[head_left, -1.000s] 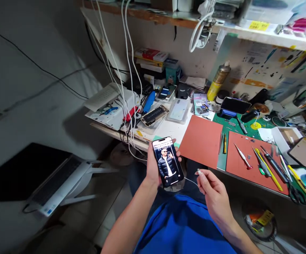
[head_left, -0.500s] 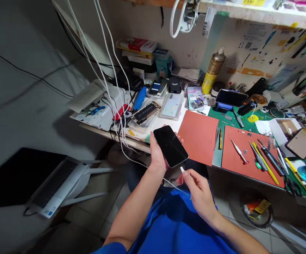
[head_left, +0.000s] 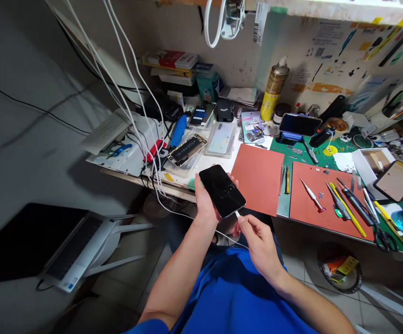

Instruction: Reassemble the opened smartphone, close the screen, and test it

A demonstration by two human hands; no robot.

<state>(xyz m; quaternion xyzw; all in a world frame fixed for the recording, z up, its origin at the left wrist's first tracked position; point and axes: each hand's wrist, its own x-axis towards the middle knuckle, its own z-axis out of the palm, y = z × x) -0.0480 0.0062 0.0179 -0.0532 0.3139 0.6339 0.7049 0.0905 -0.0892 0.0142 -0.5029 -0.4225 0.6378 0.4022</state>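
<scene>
**Dark-screened phone (head_left: 222, 191) in the left hand (head_left: 206, 204), white plug (head_left: 237, 214) at its lower edge**

The phone lies tilted, screen up, above the person's lap, just off the front of the surface (head_left: 201, 166); the left hand's grip is closed around it, thumb along one long side, fingertips showing past the other; the right hand (head_left: 260, 241) pinches the small plug in a narrow grip, its tip meeting the phone's lower edge; whether it is seated cannot be told. A white cable (head_left: 180, 214) passes behind the left forearm towards the right hand.

The phone is probably stiff, fairly light, smooth enough to slip and fragile at its glass; it is best taken by its long sides, clear of the lower edge; the plug should be pinched by its body, as the cable is likely limp.

Beyond, a plain reddish mat (head_left: 259, 178) lies nearest; left of it sits an opened phone (head_left: 187, 150); right of it, a gold screwdriver (head_left: 287, 180).
</scene>
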